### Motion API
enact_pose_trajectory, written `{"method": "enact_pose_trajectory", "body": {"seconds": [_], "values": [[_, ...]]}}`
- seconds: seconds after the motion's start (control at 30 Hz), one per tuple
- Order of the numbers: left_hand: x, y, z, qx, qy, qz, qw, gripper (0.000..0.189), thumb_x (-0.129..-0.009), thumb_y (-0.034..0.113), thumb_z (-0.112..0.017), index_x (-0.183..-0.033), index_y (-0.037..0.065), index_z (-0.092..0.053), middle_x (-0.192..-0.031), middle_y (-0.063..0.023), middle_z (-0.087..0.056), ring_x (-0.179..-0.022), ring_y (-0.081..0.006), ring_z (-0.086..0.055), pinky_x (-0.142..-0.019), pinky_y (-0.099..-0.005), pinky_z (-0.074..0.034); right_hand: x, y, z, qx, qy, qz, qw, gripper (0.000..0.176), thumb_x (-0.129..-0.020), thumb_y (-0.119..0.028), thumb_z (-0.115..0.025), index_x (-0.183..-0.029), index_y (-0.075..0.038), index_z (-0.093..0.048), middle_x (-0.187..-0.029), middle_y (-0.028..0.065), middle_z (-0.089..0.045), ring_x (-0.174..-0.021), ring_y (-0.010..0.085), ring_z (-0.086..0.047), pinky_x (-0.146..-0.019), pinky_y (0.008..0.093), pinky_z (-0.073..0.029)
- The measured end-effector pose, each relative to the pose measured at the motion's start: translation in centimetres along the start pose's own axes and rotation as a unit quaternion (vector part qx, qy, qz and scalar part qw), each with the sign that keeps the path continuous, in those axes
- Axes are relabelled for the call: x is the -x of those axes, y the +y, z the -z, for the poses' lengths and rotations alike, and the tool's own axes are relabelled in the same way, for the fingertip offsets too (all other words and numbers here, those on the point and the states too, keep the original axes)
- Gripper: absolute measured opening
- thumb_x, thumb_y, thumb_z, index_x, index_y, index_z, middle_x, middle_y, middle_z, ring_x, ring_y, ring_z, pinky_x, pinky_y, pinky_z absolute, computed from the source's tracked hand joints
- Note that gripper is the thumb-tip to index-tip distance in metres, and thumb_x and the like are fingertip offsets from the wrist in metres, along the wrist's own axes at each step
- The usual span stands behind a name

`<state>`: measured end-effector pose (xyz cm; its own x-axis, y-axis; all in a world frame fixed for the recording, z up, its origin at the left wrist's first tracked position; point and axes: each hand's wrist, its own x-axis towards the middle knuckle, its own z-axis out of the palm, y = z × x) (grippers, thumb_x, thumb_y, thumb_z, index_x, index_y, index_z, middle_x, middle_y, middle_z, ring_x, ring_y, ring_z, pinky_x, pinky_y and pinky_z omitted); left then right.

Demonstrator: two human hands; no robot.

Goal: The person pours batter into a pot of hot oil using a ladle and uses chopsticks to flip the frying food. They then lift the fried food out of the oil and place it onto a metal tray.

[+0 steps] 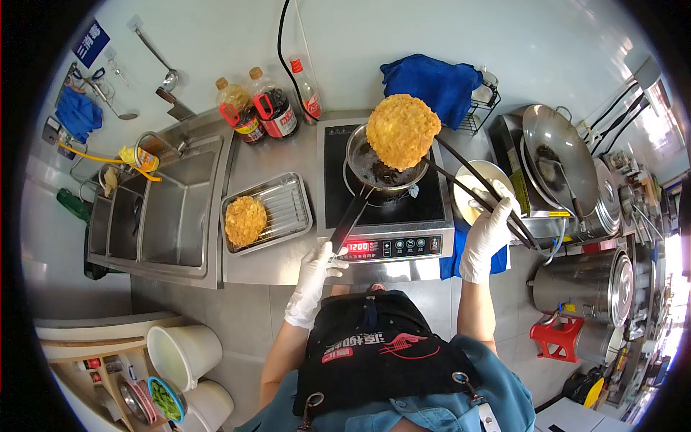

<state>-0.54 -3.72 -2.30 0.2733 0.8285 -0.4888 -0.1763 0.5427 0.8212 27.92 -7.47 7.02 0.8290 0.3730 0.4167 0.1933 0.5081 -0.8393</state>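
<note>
Right hand (489, 234), in a white glove, has its fingers closed round a pair of long dark chopsticks (475, 189), and the tips are pinching a big round golden fried patty (402, 131). The patty's up in the air, tipped on edge, right above the far side of the small pan (381, 169). It looks clear of the pan, but it's hard to be sure from this angle. Left hand (314, 270), gloved too, has its fingers wrapped round the near end of the pan handle (351, 219). The pan is over a black induction cooker (392, 216) with a red display reading 1200. I can't tell if it's resting on the glass or lifted a touch. There are some dark bits in the bottom of the pan.

Left of the cooker on the steel bench (288, 151) is a metal tray (291, 201) with a wire rack, and a second patty (245, 220) lies flat on the left part of it. Further left is a double sink (169, 216). Three bottles (259, 111) stand at the far edge of the bench by the wall, and a blue cloth (432, 83) is heaped behind the cooker. Just right of the cooker sits a white plate (464, 194), under the chopsticks. Beyond that there's a big wok (558, 144), with a steel pot (583, 284) nearer on the right.
</note>
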Motion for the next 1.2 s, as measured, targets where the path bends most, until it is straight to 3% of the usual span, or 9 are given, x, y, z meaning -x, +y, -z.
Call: {"method": "enact_pose_trajectory", "body": {"seconds": [0.2,0.23,0.27,0.53,0.97,1.07,1.2], "values": [[-1.0,-0.2,-0.8,-0.007,-0.043,-0.025,0.999,0.025,-0.093,0.02,-0.051,-0.11,0.003,-0.055,-0.072,-0.0044,-0.06,-0.045,-0.0079,-0.048,-0.038,-0.0194,-0.035,-0.2,0.5,0.7,-0.005,0.0,0.017,1.0,0.037,-0.092,-0.032,-0.05,-0.098,0.004,-0.055,-0.095,0.0176,-0.062,-0.074,0.0226,-0.065,-0.065,0.0322,-0.055],[-1.0,-0.2,-0.7,-0.003,-0.041,-0.02,0.999,0.025,-0.093,0.019,-0.051,-0.111,0.003,-0.055,-0.07,-0.0031,-0.058,-0.042,-0.0068,-0.043,-0.036,-0.0194,-0.032,-0.3,0.7,1.0,0.002,-0.011,0.021,1.0,0.037,-0.092,-0.034,-0.049,-0.1,0.002,-0.055,-0.099,0.0164,-0.061,-0.075,0.0231,-0.065,-0.06,0.0299,-0.054],[-0.8,-0.1,-0.9,-0.004,-0.041,-0.02,0.999,0.025,-0.093,0.019,-0.051,-0.111,0.003,-0.055,-0.07,-0.0031,-0.058,-0.042,-0.0068,-0.043,-0.036,-0.0194,-0.032,-0.3,0.7,1.2,0.008,-0.022,0.025,0.999,0.038,-0.093,-0.036,-0.048,-0.103,0.0,-0.054,-0.103,0.0152,-0.06,-0.076,0.0236,-0.065,-0.055,0.0277,-0.054],[-0.4,-0.1,-0.2,-0.032,-0.05,0.005,0.998,0.026,-0.093,0.018,-0.051,-0.114,0.004,-0.055,-0.067,-0.0011,-0.055,-0.042,-0.0041,-0.039,-0.036,-0.0177,-0.025,-0.2,0.0,1.3,0.003,-0.019,0.014,1.0,0.039,-0.093,-0.035,-0.048,-0.103,0.002,-0.054,-0.103,0.0168,-0.06,-0.076,0.0235,-0.065,-0.055,0.0274,-0.054],[0.1,0.7,1.0,-0.043,-0.054,0.017,0.997,0.026,-0.093,0.019,-0.05,-0.115,0.004,-0.055,-0.066,-0.0003,-0.054,-0.043,-0.0044,-0.04,-0.037,-0.0171,-0.027,0.2,-0.9,1.4,0.009,-0.023,0.011,1.0,0.04,-0.093,-0.036,-0.047,-0.104,0.003,-0.053,-0.102,0.0175,-0.06,-0.075,0.0238,-0.065,-0.056,0.028,-0.053],[0.4,0.2,0.7,-0.05,-0.042,-0.018,0.998,0.03,-0.094,0.025,-0.049,-0.115,0.004,-0.054,-0.067,-0.0008,-0.055,-0.046,-0.0054,-0.044,-0.04,-0.0175,-0.03,0.3,-1.2,1.3,0.006,-0.028,0.013,1.0,0.04,-0.093,-0.036,-0.047,-0.104,0.003,-0.053,-0.102,0.0174,-0.06,-0.075,0.0237,-0.065,-0.056,0.028,-0.053],[0.6,-1.1,1.8,0.072,-0.001,-0.041,0.997,0.044,-0.093,0.039,-0.046,-0.116,0.002,-0.053,-0.075,-0.0029,-0.058,-0.054,-0.0085,-0.05,-0.049,-0.0203,-0.038,0.3,-1.2,1.5,0.006,-0.02,0.006,1.0,0.041,-0.093,-0.036,-0.047,-0.104,0.003,-0.053,-0.101,0.0171,-0.061,-0.075,0.0233,-0.065,-0.056,0.0281,-0.053]]}}
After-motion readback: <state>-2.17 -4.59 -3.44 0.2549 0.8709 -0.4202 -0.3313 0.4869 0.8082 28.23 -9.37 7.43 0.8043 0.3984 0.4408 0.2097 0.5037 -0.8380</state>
